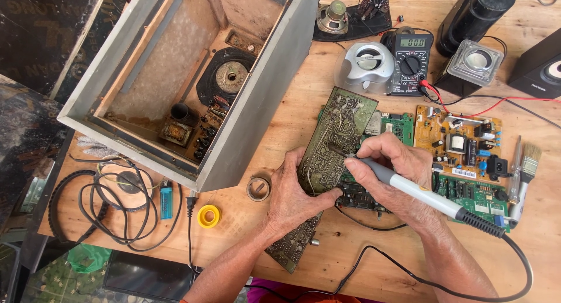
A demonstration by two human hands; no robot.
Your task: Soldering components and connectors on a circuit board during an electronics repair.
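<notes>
From the head view, I see my left hand [295, 195] clenched around the long green circuit board [330, 157], tilted on the tabletop [280, 122]. My right hand [388, 163] grasps the soldering iron [426, 198], its fingers [356, 171] pinching it, tip at the board.

A pale wooden table [292, 113] fills most of the frame under bright, even daylight. Along the left edge, dark patterned flooring [23, 104] shows beneath it, and a green patterned patch [52, 282] lies at lower left.

Head cam, top-down, close over workbench [304, 104]
</notes>
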